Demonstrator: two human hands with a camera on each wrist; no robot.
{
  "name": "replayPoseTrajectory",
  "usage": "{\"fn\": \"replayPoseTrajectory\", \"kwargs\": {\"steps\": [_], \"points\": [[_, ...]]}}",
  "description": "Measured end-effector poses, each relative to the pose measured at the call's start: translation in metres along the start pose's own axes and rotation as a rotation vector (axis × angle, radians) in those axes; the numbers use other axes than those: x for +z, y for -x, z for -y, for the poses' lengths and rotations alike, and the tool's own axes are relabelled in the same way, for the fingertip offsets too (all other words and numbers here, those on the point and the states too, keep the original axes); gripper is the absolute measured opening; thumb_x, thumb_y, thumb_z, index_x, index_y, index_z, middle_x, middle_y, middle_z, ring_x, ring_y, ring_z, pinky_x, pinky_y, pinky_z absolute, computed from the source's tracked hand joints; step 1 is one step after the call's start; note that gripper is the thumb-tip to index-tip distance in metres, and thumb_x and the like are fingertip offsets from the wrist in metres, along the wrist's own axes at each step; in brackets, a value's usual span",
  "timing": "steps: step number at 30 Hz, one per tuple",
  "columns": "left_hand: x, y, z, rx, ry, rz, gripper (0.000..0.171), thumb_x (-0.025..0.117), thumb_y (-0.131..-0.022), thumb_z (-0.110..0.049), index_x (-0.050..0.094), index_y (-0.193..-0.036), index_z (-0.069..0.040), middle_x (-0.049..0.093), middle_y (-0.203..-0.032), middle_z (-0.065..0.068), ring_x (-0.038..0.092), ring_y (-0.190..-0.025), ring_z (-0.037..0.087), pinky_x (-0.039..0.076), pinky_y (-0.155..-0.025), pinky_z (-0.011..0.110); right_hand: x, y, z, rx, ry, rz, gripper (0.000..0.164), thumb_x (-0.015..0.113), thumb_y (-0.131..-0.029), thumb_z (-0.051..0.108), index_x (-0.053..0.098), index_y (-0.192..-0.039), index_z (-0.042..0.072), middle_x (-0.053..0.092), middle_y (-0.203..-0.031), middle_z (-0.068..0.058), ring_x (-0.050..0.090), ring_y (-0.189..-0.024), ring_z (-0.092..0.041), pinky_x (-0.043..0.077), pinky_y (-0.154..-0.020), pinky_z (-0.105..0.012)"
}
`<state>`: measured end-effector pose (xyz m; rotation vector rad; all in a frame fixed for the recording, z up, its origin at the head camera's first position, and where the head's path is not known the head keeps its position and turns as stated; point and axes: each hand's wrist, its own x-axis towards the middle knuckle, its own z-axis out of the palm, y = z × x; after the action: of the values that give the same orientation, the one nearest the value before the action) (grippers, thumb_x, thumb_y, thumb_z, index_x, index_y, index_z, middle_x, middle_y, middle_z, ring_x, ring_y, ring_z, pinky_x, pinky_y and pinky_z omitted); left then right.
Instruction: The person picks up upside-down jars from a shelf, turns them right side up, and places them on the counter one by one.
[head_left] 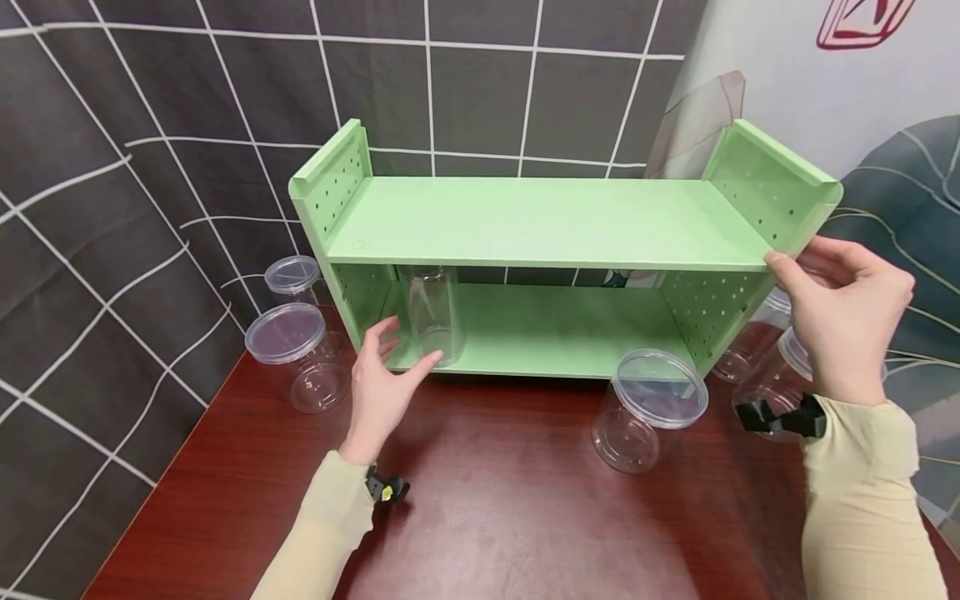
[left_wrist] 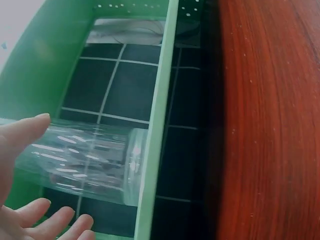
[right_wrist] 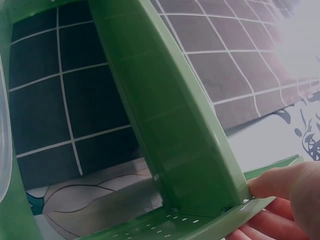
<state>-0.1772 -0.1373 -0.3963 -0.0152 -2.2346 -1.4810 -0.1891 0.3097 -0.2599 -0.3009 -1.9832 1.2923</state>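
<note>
A light green two-tier shelf rack (head_left: pixel 517 221) with perforated side panels stands on the table. On its lower tier, at the left end, is a tall clear jar (head_left: pixel 435 321). My left hand (head_left: pixel 378 387) is at that jar, thumb and fingers spread to either side of it. In the left wrist view the clear jar (left_wrist: pixel 90 160) lies between thumb and fingers; contact is unclear. My right hand (head_left: pixel 851 312) grips the rack's right side panel, thumb in front by the upper tier and fingers behind. The right wrist view shows its thumb (right_wrist: pixel 275 182) against the green edge.
A wide lidded clear jar (head_left: pixel 626 433) stands before the rack's right end. Two lidded jars, one in front (head_left: pixel 318 387) and one behind (head_left: pixel 292 275), are left of the rack. More clear jars (head_left: pixel 772 387) stand under my right forearm. A dark gridded cloth (head_left: pixel 480 92) hangs behind.
</note>
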Motion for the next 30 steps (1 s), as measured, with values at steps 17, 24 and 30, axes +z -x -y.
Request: {"fn": "replayPoseTrajectory", "kwargs": {"steps": [17,24,30], "points": [[0.027,-0.019,0.013,-0.108,-0.100,0.064,0.088,0.092,-0.076,-0.032,0.045,-0.145,-0.002,0.054,-0.142,0.015,0.057,-0.122,0.033,0.051,-0.098,0.047,-0.001,0.000,0.000,-0.013,0.004,0.011,0.037,0.082,-0.085,0.010,0.075,-0.121,0.008,0.070,-0.090,0.019,0.067,-0.079,0.007,0.052,-0.079,-0.010],[0.031,-0.022,0.011,-0.104,-0.079,0.100,0.085,0.090,-0.079,-0.030,0.046,-0.145,0.000,0.056,-0.141,0.019,0.056,-0.126,0.034,0.047,-0.104,0.047,-0.002,0.000,-0.001,-0.003,0.017,0.011,0.037,0.082,-0.085,0.012,0.075,-0.122,0.009,0.070,-0.092,0.019,0.067,-0.081,0.008,0.052,-0.082,-0.012],[0.027,-0.017,0.008,-0.089,-0.082,0.114,0.085,0.089,-0.080,-0.030,0.044,-0.146,0.000,0.055,-0.142,0.018,0.055,-0.127,0.034,0.045,-0.106,0.047,-0.001,-0.001,-0.001,-0.003,0.000,0.010,0.037,0.082,-0.085,0.011,0.076,-0.121,0.009,0.070,-0.091,0.019,0.067,-0.080,0.007,0.052,-0.080,-0.011]]}}
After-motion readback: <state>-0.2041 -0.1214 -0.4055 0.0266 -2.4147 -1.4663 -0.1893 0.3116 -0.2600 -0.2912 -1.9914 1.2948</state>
